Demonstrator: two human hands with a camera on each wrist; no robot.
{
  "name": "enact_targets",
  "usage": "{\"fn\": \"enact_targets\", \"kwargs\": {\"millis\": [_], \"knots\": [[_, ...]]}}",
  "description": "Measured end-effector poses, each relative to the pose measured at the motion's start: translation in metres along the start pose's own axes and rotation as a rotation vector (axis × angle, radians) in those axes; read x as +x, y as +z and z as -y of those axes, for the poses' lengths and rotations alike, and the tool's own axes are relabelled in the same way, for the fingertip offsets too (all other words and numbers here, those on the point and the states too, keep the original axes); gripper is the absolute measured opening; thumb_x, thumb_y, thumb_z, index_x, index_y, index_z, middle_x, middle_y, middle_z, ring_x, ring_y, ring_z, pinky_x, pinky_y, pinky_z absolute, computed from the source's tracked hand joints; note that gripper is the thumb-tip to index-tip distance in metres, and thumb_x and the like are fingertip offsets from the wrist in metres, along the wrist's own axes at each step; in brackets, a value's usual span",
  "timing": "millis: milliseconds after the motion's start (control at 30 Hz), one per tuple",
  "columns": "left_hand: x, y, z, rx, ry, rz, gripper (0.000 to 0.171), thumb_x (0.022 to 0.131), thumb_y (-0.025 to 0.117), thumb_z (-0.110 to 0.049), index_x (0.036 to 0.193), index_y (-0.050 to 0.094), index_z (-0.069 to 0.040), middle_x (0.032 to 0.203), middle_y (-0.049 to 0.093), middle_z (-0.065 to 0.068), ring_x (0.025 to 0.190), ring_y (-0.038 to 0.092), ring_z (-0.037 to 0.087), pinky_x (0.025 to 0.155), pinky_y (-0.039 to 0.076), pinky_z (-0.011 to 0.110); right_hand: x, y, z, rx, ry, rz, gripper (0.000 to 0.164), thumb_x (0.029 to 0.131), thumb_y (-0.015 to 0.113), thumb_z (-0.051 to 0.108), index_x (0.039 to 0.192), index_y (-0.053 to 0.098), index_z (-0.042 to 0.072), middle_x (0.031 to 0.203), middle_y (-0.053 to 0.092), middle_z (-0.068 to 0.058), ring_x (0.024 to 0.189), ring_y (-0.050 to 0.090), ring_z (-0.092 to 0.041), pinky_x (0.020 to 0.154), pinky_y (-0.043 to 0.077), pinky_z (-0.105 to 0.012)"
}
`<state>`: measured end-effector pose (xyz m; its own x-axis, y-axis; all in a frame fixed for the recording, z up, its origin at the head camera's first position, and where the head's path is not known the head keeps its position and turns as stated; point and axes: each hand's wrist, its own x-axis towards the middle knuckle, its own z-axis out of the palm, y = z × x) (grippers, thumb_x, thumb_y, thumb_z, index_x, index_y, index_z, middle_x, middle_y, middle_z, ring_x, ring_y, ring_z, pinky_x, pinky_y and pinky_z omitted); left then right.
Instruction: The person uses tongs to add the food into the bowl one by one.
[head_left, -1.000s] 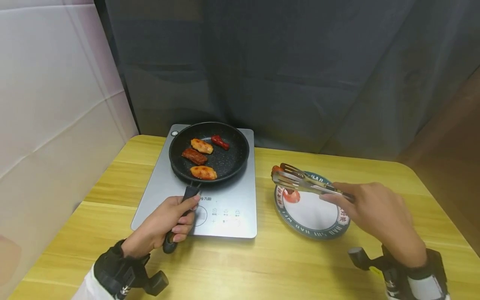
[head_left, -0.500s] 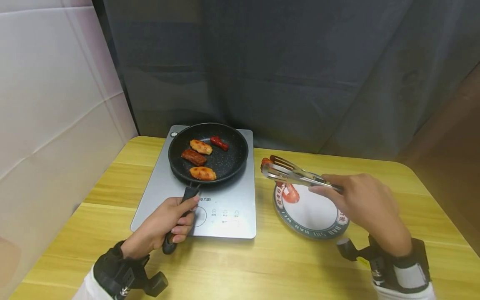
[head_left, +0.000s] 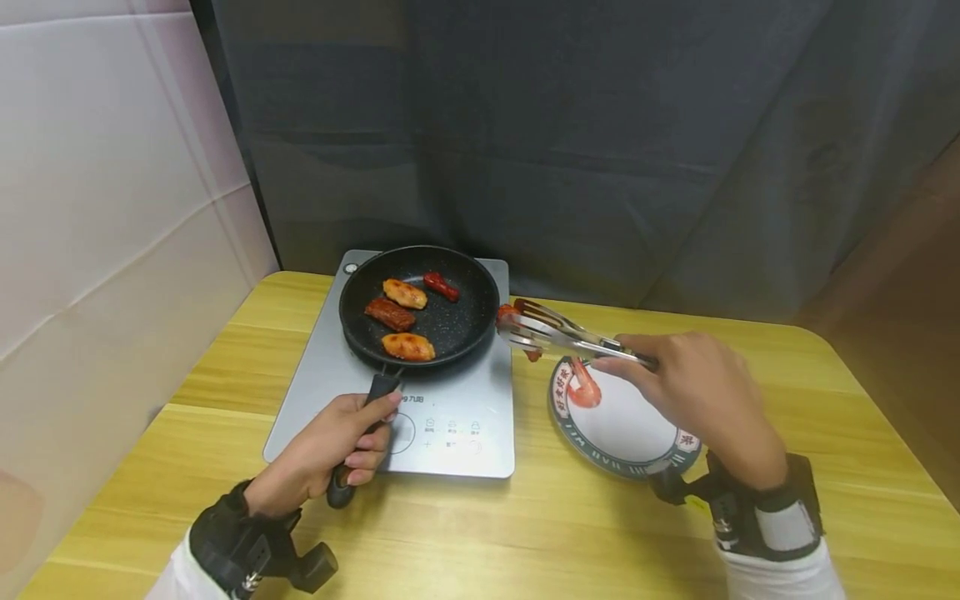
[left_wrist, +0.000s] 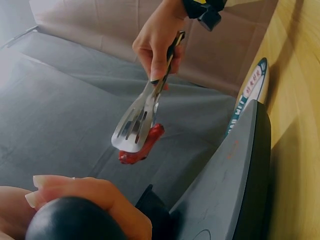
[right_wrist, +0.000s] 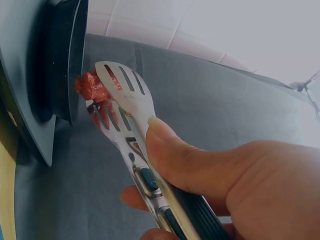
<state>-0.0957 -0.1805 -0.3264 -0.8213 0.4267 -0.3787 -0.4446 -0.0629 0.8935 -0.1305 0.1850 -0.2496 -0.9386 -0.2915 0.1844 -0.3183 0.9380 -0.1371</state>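
My left hand [head_left: 330, 446] grips the black handle of a frying pan [head_left: 468, 312] on a silver induction cooker [head_left: 480, 417]. Two chicken wings [head_left: 408, 347], a brown slab of meat [head_left: 389, 314] and a small red drumstick [head_left: 441, 286] lie in the pan. My right hand [head_left: 693, 387] holds slotted metal tongs [head_left: 558, 329] between thumb and fingers. Pinched in their tips is a red drumstick-shaped piece of meat [left_wrist: 142, 145], raised just right of the pan's rim. In the right wrist view, the tongs' slotted ends [right_wrist: 125, 92] press on it from both sides.
A round plate [head_left: 637, 471] with a green patterned rim stands right of the cooker, under my right hand. A shrimp [head_left: 585, 390] shows at its left side. A dark curtain [head_left: 525, 150] hangs behind the wooden table [head_left: 450, 542], and a pale wall stands left.
My right hand has moved left with the tongs and the red meat, from over the plate to beside the pan's right rim. My left hand keeps its grip on the handle.
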Motion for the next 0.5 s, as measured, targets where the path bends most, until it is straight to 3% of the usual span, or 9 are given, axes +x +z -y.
{"fn": "enact_targets", "kwargs": {"millis": [300,500], "knots": [[0.001,0.0,0.0,-0.004,0.0,-0.002,0.042,0.102,0.046,-0.036,0.073,0.038,-0.008,0.054,0.031,-0.006,0.038,0.029,0.004,0.033,0.031,0.018,0.015,0.008,0.012,0.025,-0.076,-0.055,0.051,0.085,0.059,0.062,0.112,0.073,0.022,0.052,0.034,0.004,0.053,0.04,-0.017,0.039,0.026,-0.028],[0.001,0.0,0.0,0.001,-0.005,-0.008,0.043,0.102,0.046,-0.037,0.072,0.038,-0.008,0.054,0.031,-0.006,0.038,0.029,0.004,0.033,0.031,0.018,0.027,0.009,0.017,0.043,-0.077,-0.033,0.043,0.085,0.068,0.05,0.114,0.072,0.018,0.052,0.033,0.003,0.052,0.038,-0.017,0.038,0.025,-0.028]]}}
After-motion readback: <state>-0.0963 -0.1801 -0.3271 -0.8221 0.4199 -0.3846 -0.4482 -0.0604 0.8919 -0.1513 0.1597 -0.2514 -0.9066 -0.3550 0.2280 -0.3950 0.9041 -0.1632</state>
